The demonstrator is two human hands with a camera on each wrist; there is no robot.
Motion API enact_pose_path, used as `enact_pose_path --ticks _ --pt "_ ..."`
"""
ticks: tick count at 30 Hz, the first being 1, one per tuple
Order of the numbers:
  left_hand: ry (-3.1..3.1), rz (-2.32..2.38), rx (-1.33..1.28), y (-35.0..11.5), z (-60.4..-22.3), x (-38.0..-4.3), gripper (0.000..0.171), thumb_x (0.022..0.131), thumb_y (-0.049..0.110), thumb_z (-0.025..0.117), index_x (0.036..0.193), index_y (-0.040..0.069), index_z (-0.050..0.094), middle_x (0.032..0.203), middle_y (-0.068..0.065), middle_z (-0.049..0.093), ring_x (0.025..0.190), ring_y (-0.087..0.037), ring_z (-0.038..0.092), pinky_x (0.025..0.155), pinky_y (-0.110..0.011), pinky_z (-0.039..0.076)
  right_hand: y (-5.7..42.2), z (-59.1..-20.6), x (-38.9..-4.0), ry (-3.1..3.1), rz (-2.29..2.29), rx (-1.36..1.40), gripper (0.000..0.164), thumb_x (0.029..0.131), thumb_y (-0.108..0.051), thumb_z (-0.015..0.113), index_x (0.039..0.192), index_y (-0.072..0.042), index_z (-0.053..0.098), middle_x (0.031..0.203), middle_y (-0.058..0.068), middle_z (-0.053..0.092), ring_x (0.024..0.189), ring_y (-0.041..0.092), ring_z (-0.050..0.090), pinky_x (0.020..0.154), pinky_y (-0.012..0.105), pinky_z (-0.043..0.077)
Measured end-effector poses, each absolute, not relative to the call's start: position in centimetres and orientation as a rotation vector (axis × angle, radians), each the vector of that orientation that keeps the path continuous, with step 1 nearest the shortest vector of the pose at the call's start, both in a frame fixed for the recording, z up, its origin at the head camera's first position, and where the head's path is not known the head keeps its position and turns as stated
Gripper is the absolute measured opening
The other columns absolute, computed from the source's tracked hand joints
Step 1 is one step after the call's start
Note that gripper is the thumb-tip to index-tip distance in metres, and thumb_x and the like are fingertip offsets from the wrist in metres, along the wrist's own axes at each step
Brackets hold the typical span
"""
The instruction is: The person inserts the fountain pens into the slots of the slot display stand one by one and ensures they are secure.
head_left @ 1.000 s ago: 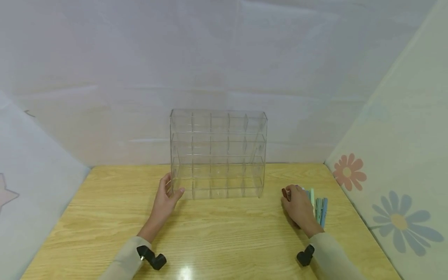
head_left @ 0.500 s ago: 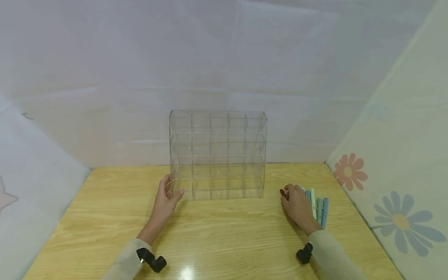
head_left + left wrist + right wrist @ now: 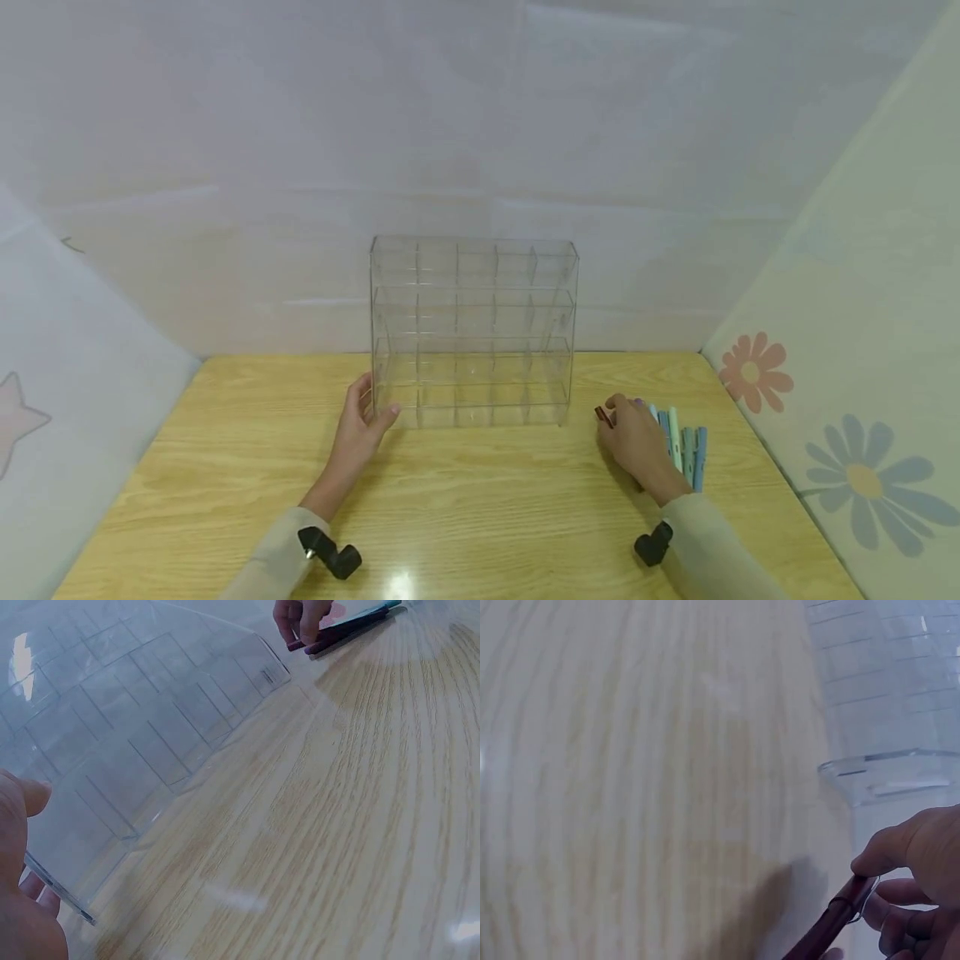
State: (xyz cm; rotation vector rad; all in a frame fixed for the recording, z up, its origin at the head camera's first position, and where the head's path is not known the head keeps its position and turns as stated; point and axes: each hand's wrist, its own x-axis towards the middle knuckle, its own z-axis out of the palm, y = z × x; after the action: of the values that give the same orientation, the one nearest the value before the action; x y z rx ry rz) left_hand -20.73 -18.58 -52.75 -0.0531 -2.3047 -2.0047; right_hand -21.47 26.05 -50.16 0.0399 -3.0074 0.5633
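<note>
A clear acrylic rack with tiered, divided compartments stands upright at the back of the table. My left hand grips its lower left side, thumb in front and fingers behind; the left wrist view shows the side panel between thumb and fingers. To the right of the rack, my right hand pinches a dark red pen near its clip end between thumb and fingers. Only the tip of that pen shows past the hand in the head view. Beside this hand lie several pens in green and blue tones, partly covered by it.
The wood-grain table runs back to a pale cloth wall. On the right a cloth panel with printed flowers borders the table. A black wrist camera sits on the left sleeve, another black camera on the right.
My right hand has edged slightly left with the dark red pen, and more of the pens beside it show. The left hand keeps its grip on the rack.
</note>
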Motion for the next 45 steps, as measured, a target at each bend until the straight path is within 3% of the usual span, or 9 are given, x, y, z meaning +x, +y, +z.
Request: enact_pose_path --ticks 11,18,23,28,45 --pt "-2.303 -1.994 -0.047 -18.7 -52.8 -20.9 0.08 0.107 0.014 0.065 0.168 0.003 0.014 0.175 -0.024 0.019 0.165 -0.046 0.019 0.135 -0.062 0.02 24.9 -46.5 -20.6 -3.007 0.726 0.117 0.03 0.101 -0.016 0.065 0.123 0.005 0.067 0.103 0.02 0.074 0.051 0.014 0.053 0.043 0.026 0.042" --pt "-2.295 -2.008 -0.043 -18.6 -53.1 -20.9 0.081 0.107 0.016 0.066 0.168 0.003 0.014 0.176 -0.024 0.019 0.165 -0.045 0.019 0.136 -0.06 0.021 24.6 -44.7 -20.0 -3.009 0.762 0.134 0.036 0.1 -0.017 0.065 0.131 0.003 0.063 0.105 0.017 0.074 0.051 0.012 0.052 0.044 0.026 0.044" --pt "-2.297 -2.025 -0.036 -18.6 -53.4 -20.5 0.082 0.108 0.018 0.066 0.169 0.004 0.014 0.176 -0.024 0.019 0.165 -0.045 0.019 0.135 -0.061 0.021 24.5 -43.6 -19.5 -2.974 0.815 0.162 0.041 0.101 -0.016 0.062 0.137 0.002 0.054 0.105 0.016 0.073 0.048 0.013 0.043 0.042 0.025 0.036" --pt "-2.314 -2.004 -0.038 -18.6 -53.0 -20.7 0.081 0.108 0.019 0.065 0.169 0.006 0.014 0.176 -0.022 0.019 0.165 -0.045 0.018 0.136 -0.061 0.021 24.3 -42.6 -19.4 -2.921 0.845 0.231 0.035 0.102 -0.015 0.062 0.133 -0.001 0.055 0.107 0.017 0.072 0.047 0.009 0.037 0.042 0.022 0.032" --pt "-2.314 -2.013 -0.024 -18.5 -52.6 -20.9 0.079 0.108 0.016 0.064 0.169 0.005 0.015 0.176 -0.022 0.02 0.165 -0.044 0.019 0.137 -0.06 0.02 23.5 -39.5 -19.3 -2.903 0.949 0.394 0.027 0.105 -0.016 0.067 0.129 -0.007 0.06 0.107 0.012 0.07 0.058 0.011 0.046 0.047 0.026 0.038"
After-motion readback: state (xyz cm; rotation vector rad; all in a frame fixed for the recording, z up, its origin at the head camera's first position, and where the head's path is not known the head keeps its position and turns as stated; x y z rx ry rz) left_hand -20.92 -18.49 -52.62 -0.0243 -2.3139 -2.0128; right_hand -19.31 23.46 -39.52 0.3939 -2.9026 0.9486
